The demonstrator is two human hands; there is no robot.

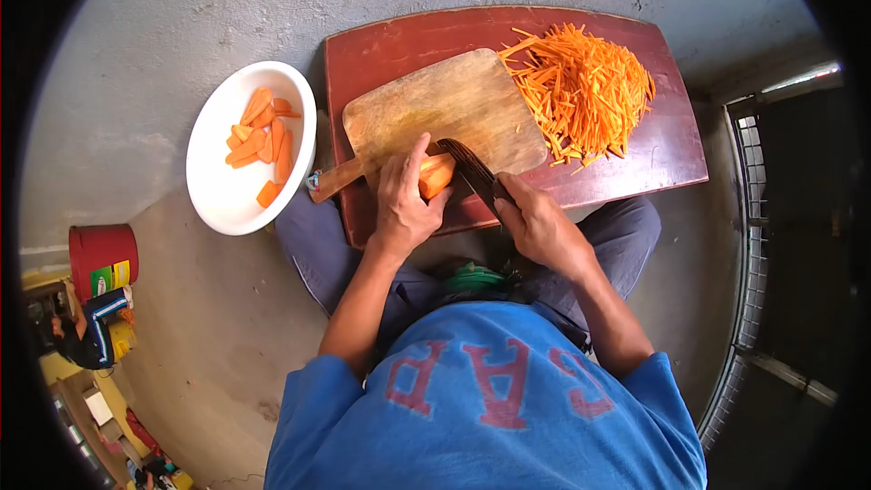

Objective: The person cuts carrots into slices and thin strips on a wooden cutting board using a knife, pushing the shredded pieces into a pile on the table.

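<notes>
My left hand [406,198] holds a piece of carrot [435,176] at the near edge of the wooden cutting board [454,109]. One finger is raised and the thumb lies against the carrot's near side. My right hand [544,225] is closed round the handle of a dark knife [470,168], whose curved blade reaches up and left to the right side of the carrot. A big heap of shredded carrot [590,91] lies right of the board on the red tabletop [399,50]. Larger carrot pieces [259,136] sit in the white basin [213,191] at the left.
A grey wall [181,36] runs behind the table. A red bucket [104,259] stands at the far left, near another person [86,331]. On the right is a metal grille [751,209]. My crossed legs [626,236] are under the table's near edge.
</notes>
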